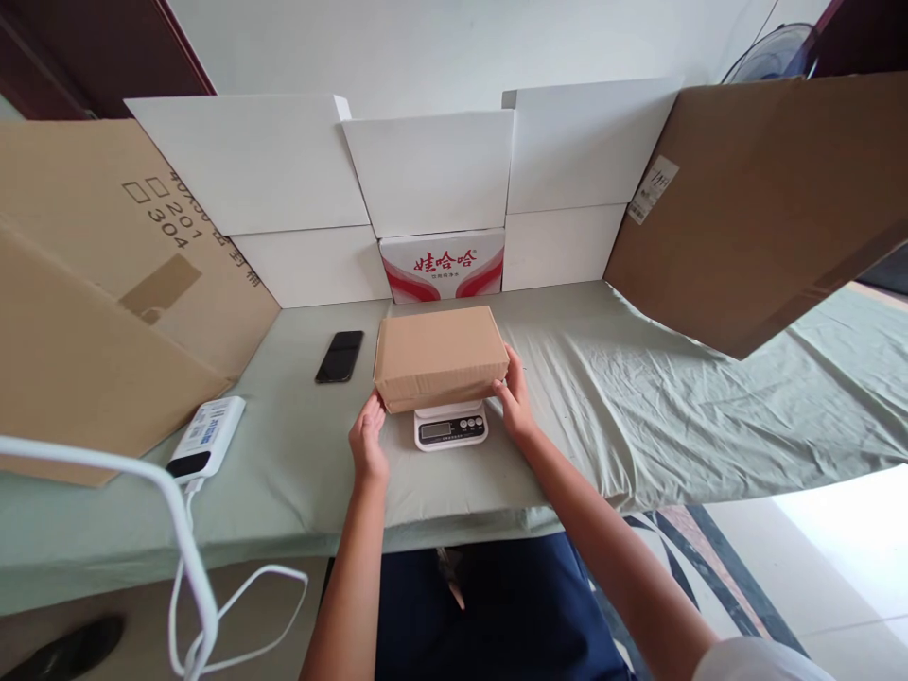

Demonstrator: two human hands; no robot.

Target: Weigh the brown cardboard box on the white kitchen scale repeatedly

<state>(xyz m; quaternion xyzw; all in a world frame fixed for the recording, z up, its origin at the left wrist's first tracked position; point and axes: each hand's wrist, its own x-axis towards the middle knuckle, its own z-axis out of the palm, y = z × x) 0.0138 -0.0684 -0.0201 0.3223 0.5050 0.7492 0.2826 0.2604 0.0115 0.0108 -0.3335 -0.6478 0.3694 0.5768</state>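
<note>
your left hand [369, 440] holds the near left corner of a brown carton [440, 352], your right hand [515, 397] grips the near right. carton is over a white scale [452, 429]; cannot tell if resting. black phone [340, 357] to its left on the worktop [284, 454].

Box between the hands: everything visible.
The box is brown, corrugated-looking cardboard, closed, broad face up, no print showing. It is over the white scale; whether it rests there is hidden. The right hand holds its front right corner, thumb on the front face; the left hand is at its front left corner.
</note>
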